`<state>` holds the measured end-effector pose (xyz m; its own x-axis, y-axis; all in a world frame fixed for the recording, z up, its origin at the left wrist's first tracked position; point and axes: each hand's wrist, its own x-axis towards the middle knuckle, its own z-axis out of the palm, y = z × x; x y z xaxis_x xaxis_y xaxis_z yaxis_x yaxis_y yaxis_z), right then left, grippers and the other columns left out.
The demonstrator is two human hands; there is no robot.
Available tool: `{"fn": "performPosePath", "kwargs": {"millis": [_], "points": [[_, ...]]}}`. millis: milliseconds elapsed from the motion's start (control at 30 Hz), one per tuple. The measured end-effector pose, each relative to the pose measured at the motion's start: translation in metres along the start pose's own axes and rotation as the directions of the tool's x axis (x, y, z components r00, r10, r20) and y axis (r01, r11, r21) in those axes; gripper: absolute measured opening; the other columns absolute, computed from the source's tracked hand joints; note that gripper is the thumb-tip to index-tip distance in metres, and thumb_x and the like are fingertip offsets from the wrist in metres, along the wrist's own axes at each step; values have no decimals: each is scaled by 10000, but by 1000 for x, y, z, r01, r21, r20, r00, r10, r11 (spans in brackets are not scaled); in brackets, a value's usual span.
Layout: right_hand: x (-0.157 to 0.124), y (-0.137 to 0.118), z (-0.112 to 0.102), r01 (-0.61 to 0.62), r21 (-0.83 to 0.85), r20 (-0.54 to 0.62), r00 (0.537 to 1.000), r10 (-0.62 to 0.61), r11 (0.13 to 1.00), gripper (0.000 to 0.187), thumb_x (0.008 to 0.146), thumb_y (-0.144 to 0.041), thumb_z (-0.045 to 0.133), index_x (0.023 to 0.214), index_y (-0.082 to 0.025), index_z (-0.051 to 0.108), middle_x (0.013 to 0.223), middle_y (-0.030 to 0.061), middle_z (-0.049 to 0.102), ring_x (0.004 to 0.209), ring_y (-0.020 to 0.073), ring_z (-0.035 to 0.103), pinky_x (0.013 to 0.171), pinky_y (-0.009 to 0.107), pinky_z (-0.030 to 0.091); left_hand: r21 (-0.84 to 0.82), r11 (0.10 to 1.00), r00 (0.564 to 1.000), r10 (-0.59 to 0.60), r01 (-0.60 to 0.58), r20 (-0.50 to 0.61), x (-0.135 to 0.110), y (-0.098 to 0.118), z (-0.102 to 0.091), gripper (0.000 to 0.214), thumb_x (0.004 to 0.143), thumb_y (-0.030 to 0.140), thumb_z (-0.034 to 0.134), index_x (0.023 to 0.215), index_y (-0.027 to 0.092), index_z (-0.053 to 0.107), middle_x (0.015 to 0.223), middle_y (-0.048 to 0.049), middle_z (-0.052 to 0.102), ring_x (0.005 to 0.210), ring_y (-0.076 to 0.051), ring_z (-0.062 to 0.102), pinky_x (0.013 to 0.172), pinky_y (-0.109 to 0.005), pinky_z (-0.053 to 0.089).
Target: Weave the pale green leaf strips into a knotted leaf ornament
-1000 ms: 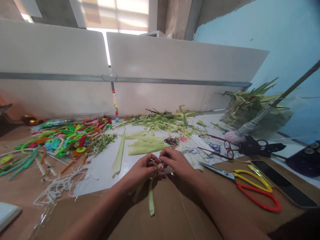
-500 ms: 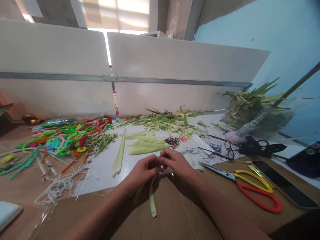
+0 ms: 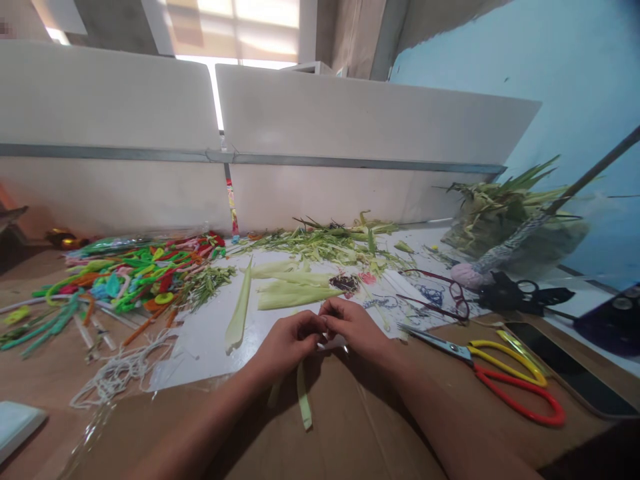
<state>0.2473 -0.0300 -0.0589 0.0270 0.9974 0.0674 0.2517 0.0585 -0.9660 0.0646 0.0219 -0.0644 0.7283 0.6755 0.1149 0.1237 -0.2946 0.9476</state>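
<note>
My left hand [image 3: 287, 343] and my right hand [image 3: 353, 328] meet fingertip to fingertip over the front of the table, both pinching the top of a pale green leaf strip [image 3: 303, 397]. The strip hangs down from my fingers onto the brown cardboard [image 3: 350, 433]. A second, fainter strip end shows under my left hand. What sits between my fingertips is hidden. Just beyond my hands lie flat pale green leaves [image 3: 293, 293] on a white sheet [image 3: 200, 340].
Red-and-yellow scissors [image 3: 500, 377] lie right of my hands, with a phone [image 3: 565, 377], red glasses [image 3: 447, 293] and black scissors [image 3: 525, 293] beyond. Colourful pipe cleaners [image 3: 120, 280] and white string [image 3: 117, 370] lie at left. Green leaf scraps [image 3: 330, 243] line the divider; a leaf bundle [image 3: 510, 213] stands far right.
My left hand has closed further over the strip's top and my fingertips have drawn together. The hanging strip has shifted slightly. Everything else on the table is still.
</note>
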Motion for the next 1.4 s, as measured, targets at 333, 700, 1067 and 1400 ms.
{"fn": "performPosePath", "kwargs": {"millis": [333,700,1067,1400], "points": [[0,0,0,-12,36,3,1000,12,999,61,769,-257,610,777,-197,616,694,-5,628,615,167,607,591,281,461,-174,984,997,-17,29,71,-1,5,-2,190,826,243,656,978,166,738,975,-69,751,901,-223,667,816,-308,499],[0,0,1,-2,-1,6,1000,2,1000,40,785,-230,608,758,-202,614,686,-9,634,642,164,594,599,271,434,146,989,999,38,-33,-33,-1,6,3,188,786,133,565,889,196,709,889,-15,755,808,-186,661,725,-264,454],[2,-1,0,-19,66,17,1000,18,998,128,783,-317,661,779,-197,617,711,-2,645,630,167,600,603,288,450,198,979,995,60,-43,-80,-4,4,6,136,847,171,598,917,225,701,897,9,762,811,-178,677,735,-254,461],[3,-1,0,-36,130,12,999,34,991,126,744,-300,677,759,-193,614,670,-8,633,616,159,585,589,279,446,315,940,989,143,-129,-22,-5,7,4,416,770,42,530,1059,251,744,1019,2,778,897,-194,695,821,-263,485]]}}
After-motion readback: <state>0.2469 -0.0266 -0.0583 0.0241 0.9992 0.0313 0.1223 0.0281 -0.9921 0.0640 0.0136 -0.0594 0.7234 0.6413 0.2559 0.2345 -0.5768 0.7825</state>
